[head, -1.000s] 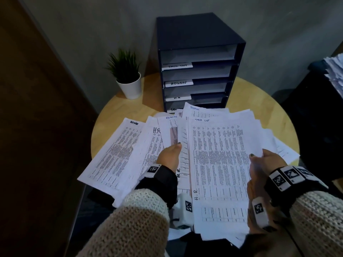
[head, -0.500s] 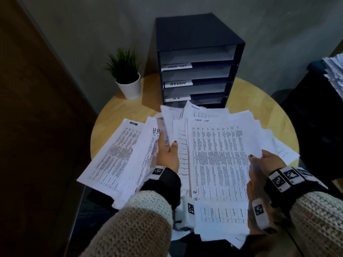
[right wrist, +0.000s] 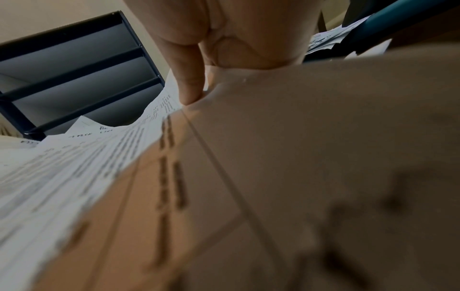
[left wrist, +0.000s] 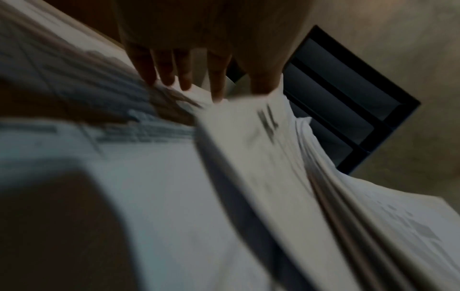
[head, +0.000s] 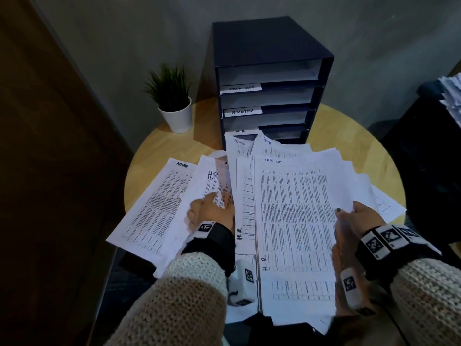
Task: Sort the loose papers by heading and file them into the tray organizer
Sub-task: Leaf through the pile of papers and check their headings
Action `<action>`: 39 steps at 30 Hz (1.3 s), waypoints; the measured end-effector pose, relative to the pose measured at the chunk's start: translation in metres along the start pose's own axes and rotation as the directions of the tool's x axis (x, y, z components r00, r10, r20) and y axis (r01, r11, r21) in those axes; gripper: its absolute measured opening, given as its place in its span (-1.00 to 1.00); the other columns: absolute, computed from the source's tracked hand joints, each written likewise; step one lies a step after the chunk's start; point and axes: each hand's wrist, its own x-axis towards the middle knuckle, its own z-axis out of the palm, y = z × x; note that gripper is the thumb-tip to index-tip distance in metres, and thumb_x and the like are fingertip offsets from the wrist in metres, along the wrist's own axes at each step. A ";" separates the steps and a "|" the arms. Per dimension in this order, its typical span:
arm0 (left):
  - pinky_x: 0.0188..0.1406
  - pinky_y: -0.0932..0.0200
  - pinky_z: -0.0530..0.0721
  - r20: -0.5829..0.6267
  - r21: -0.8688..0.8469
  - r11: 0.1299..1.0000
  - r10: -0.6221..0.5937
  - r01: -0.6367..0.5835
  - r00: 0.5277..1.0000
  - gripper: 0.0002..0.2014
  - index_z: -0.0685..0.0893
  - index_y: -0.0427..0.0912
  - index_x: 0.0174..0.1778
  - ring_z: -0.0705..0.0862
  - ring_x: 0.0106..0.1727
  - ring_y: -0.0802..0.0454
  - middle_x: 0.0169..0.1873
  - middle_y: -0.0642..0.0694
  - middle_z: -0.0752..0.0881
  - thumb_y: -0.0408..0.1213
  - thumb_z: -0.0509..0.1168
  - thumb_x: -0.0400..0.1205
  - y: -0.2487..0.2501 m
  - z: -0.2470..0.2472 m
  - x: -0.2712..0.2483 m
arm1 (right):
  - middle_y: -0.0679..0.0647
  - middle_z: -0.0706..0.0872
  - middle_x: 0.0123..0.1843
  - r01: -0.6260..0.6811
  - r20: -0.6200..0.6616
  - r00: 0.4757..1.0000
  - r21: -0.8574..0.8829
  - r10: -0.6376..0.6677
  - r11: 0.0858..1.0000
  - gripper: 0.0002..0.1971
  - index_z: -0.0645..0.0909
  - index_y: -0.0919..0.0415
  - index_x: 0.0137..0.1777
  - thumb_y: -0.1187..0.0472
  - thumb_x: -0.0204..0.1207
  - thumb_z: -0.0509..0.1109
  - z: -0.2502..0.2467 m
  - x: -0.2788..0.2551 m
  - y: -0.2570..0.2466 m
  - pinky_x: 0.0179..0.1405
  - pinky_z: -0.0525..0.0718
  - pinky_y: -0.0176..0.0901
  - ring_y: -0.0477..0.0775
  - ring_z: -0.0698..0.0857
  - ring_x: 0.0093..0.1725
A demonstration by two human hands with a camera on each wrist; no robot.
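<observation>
Printed sheets with handwritten headings lie fanned over the round table [head: 349, 136]. An ADMIN sheet [head: 159, 206] and an H.R. sheet [head: 207, 181] are at the left. My right hand [head: 354, 216] grips the right edge of a thick paper stack [head: 294, 208] topped by a TASK LIST sheet, thumb [right wrist: 189, 82] on top. My left hand [head: 214, 206] is slid in between the H.R. sheet and that stack, its fingers [left wrist: 219, 78] straight against the paper. A second ADMIN sheet [head: 238, 151] stands raised behind it. The dark tray organizer [head: 272, 71] stands at the back, labelled TASK LIST, ADMIN and H.R.
A small potted plant [head: 174, 108] stands left of the organizer. A dark wooden panel [head: 50, 171] borders the table on the left. At the right, dark furniture carries another pile of papers [head: 451, 93]. Sheets overhang the table's near edge.
My left hand has shifted slightly left and turned in among the sheets. The ADMIN sheet behind it has risen toward the organizer. The right hand has kept its grip.
</observation>
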 end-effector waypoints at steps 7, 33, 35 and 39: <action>0.51 -0.17 0.25 0.081 0.147 0.987 -0.069 0.056 0.994 0.11 -0.16 0.12 0.66 0.15 0.59 -0.20 0.60 -0.16 0.13 0.31 0.39 0.35 -0.009 -0.008 0.003 | 0.36 0.65 0.20 0.010 0.001 1.000 -0.014 -0.010 1.000 -0.70 0.55 0.35 0.20 0.14 0.62 0.27 -0.001 -0.002 0.000 0.06 0.43 -0.09 0.31 0.61 0.16; 0.31 -0.07 0.58 -0.014 -0.155 0.968 0.198 -0.198 0.980 -0.52 0.17 0.49 0.52 0.65 0.21 -0.24 0.36 -0.05 0.62 -0.13 0.04 0.75 -0.014 -0.023 0.014 | 0.34 0.64 0.29 0.002 0.008 1.000 0.003 -0.002 1.000 -0.63 0.52 0.36 0.33 0.13 0.63 0.27 -0.004 -0.005 0.000 0.10 0.44 -0.10 0.32 0.60 0.26; 0.28 0.04 0.57 0.027 -0.113 0.974 0.203 -0.199 0.979 -0.56 0.24 0.33 0.56 0.65 0.19 -0.20 0.35 -0.07 0.61 -0.15 0.01 0.76 -0.014 -0.024 0.015 | 0.33 0.64 0.29 0.001 0.006 1.000 0.005 -0.001 1.000 -0.62 0.52 0.34 0.34 0.12 0.62 0.27 -0.004 -0.005 0.000 0.15 0.47 -0.06 0.33 0.59 0.27; 0.46 0.23 0.32 0.032 -0.074 0.962 0.267 -0.264 0.963 -0.59 0.42 0.09 0.53 0.46 0.48 -0.05 0.55 -0.08 0.36 -0.29 0.06 0.75 -0.017 -0.024 0.016 | 0.33 0.66 0.27 0.001 0.003 1.000 0.028 -0.001 1.000 -0.63 0.54 0.32 0.33 0.12 0.62 0.28 -0.003 -0.004 0.001 0.14 0.48 -0.06 0.32 0.61 0.24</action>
